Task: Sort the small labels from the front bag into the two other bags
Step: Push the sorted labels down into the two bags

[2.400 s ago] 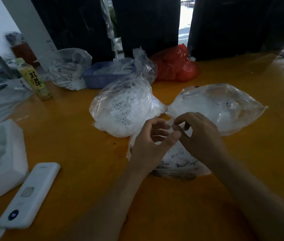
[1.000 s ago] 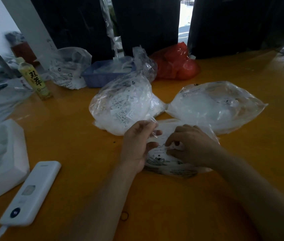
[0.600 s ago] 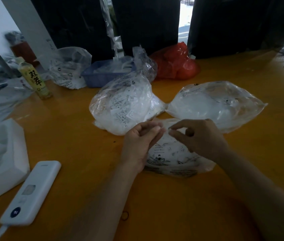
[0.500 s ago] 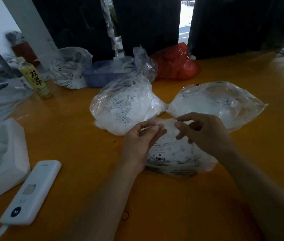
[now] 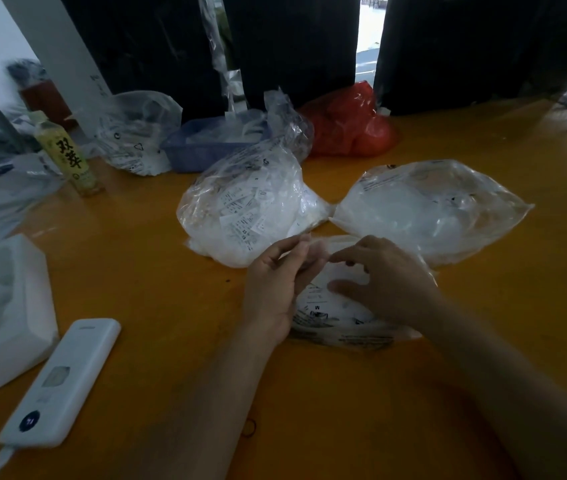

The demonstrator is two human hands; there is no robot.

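1. The front bag [image 5: 337,320] lies on the orange table [image 5: 157,271], under both hands.
2. The left hand [image 5: 275,285] is at its 9 o'clock edge, fingers curled on the thin plastic.
3. The right hand [image 5: 386,278] rests on top, fingers bent; I cannot tell if it holds a label.
4. The left bag [image 5: 247,209] is at 11 o'clock, the right bag [image 5: 427,206] at 1 o'clock, both just beside the front bag.

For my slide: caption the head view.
Both hands, left and right, work at the front bag of labels before two fuller bags.
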